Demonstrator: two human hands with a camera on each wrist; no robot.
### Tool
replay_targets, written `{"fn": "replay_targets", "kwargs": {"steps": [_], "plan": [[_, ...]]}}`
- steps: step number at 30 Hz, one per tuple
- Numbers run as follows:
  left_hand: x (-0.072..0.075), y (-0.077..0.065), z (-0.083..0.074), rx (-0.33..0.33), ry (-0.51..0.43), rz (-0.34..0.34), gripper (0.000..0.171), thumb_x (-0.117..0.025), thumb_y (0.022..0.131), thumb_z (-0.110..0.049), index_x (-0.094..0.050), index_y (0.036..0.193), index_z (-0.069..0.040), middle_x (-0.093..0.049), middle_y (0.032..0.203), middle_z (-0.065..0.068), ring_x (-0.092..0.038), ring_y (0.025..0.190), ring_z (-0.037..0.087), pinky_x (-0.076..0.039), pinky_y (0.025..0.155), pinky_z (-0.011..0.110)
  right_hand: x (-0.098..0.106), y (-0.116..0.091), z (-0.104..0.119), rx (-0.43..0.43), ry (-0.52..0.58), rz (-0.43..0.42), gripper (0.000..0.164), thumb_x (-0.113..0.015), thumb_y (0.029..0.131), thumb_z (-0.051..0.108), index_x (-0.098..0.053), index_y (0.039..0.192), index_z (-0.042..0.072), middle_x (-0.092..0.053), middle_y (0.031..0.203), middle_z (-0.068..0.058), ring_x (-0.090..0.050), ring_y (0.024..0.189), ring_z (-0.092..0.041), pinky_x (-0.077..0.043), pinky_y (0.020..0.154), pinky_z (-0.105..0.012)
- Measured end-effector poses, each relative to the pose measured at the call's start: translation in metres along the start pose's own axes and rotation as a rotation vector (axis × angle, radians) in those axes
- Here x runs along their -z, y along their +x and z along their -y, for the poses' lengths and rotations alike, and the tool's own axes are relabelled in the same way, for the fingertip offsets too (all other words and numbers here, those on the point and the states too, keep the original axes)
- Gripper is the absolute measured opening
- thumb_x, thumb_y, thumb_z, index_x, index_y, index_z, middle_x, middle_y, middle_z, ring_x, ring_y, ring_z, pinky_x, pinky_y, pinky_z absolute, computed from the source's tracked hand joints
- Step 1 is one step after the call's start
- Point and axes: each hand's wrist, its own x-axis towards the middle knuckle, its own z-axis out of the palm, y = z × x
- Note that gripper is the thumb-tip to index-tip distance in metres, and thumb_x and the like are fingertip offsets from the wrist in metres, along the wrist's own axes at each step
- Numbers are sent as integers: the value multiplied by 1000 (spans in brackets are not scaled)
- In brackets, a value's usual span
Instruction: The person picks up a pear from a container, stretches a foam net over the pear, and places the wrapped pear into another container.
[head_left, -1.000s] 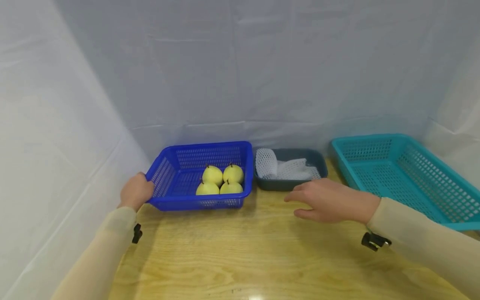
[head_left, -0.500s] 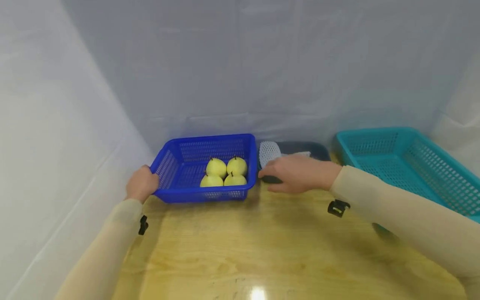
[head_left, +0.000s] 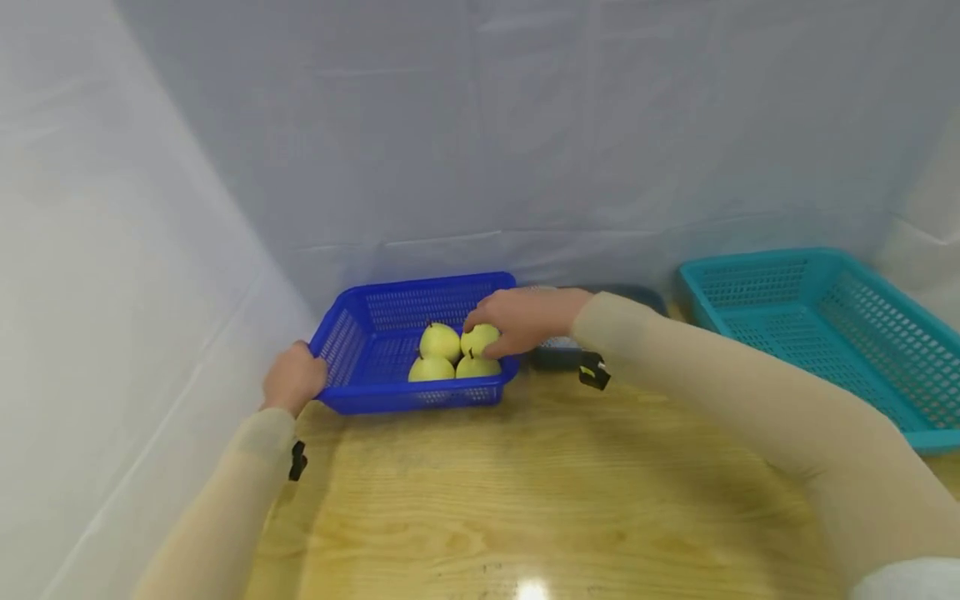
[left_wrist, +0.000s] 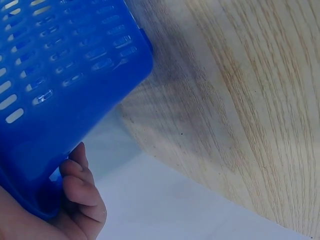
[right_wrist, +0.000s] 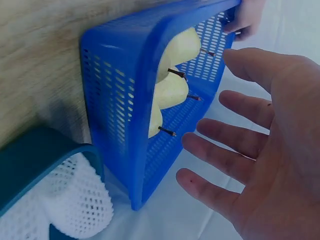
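A blue plastic basket (head_left: 390, 400) stands on the table with several yellow-green pears (head_left: 432, 369) at its right end. My left hand (head_left: 294, 379) grips the basket's left rim; in the left wrist view its fingers (left_wrist: 82, 192) curl round the blue edge. Over the basket's right side hovers my right hand (head_left: 517, 319), close above the pears and partly covering one. The right wrist view shows the right hand (right_wrist: 265, 145) with fingers spread, apart from the pears (right_wrist: 171, 90) and holding nothing.
Right of the blue basket stands a dark grey-green tray (head_left: 555, 360) with white foam fruit nets (right_wrist: 82, 200), mostly hidden by my right arm in the head view. A teal basket (head_left: 795, 333) is farther right. White sheeting hangs behind and at the left.
My right hand has moved left from in front of the dark tray, across it, to above the pears. My left hand keeps its grip on the blue basket's rim.
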Motion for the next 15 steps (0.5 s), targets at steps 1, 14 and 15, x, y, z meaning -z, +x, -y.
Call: {"fn": "replay_targets", "kwargs": {"steps": [1,14,15], "plan": [[0,0,-1,-1,7,3,55,-33,98,-19,-40,134,21,-56,120,39,-60,98,44,-53,72,56,1,4,0,3,4,11,52,-60,100,37,-51,147,18,-53,149,-5,-49,137,-22,-43,111,-41],[-3,1,-20,21,11,-24,49,-37,98,-22,-47,128,15,-60,113,33,-60,97,40,-53,76,57,-5,34,-4,-82,44,189,62,-64,95,41,-46,151,20,-51,150,-6,-50,136,-22,-46,107,-42],[-3,1,-21,21,10,-22,49,-37,98,-22,-47,128,15,-60,113,33,-59,96,40,-53,76,57,-7,36,-4,-78,41,198,62,-65,94,40,-47,150,20,-52,149,-6,-51,134,-22,-46,106,-42]]}}
